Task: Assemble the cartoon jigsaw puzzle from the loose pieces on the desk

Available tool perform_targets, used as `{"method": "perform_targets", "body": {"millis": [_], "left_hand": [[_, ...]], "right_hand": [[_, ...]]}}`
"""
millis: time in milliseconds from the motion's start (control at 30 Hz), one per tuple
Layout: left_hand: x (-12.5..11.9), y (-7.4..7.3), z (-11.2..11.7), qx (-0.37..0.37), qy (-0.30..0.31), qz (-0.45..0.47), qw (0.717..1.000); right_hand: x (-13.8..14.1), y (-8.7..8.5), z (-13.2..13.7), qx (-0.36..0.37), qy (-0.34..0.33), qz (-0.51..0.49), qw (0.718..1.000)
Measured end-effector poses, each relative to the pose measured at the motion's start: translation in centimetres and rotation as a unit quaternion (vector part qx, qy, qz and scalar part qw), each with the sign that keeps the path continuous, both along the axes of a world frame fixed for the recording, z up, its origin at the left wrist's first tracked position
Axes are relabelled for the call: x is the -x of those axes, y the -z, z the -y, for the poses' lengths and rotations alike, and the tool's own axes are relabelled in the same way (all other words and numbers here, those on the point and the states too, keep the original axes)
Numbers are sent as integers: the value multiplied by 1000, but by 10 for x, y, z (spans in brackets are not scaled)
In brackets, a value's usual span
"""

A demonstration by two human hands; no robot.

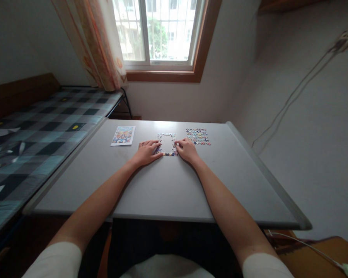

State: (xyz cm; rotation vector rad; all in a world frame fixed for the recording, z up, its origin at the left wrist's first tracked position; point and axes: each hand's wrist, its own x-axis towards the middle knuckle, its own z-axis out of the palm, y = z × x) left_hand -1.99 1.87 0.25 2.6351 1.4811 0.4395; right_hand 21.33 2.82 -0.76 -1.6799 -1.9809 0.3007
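A rectangular border of joined jigsaw pieces [167, 154] lies on the grey table, with bare tabletop inside it. My left hand [147, 152] rests against the border's left side, fingers apart, thumb at the lower left corner. On the opposite side, my right hand [187, 150] touches the right edge with fingertips and thumb, which look slightly apart. Neither hand shows a piece lifted off the table. Loose jigsaw pieces [197, 136] are spread in rows just beyond my right hand. A colourful printed picture sheet [123, 135] lies flat to the upper left of my left hand.
The grey table [162, 193] has raised rims along its sides. To the left stands a bed with a checked cover [46, 119] and some papers on it. A window [159, 34] with a curtain [95, 46] is ahead; a cable [290, 100] hangs on the right wall.
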Motion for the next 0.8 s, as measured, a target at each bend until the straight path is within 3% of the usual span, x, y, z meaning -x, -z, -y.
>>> {"method": "perform_targets", "body": {"millis": [800], "left_hand": [[0,0,0,5,-1,6,1000]], "right_hand": [[1,-2,1,1,0,7,1000]]}}
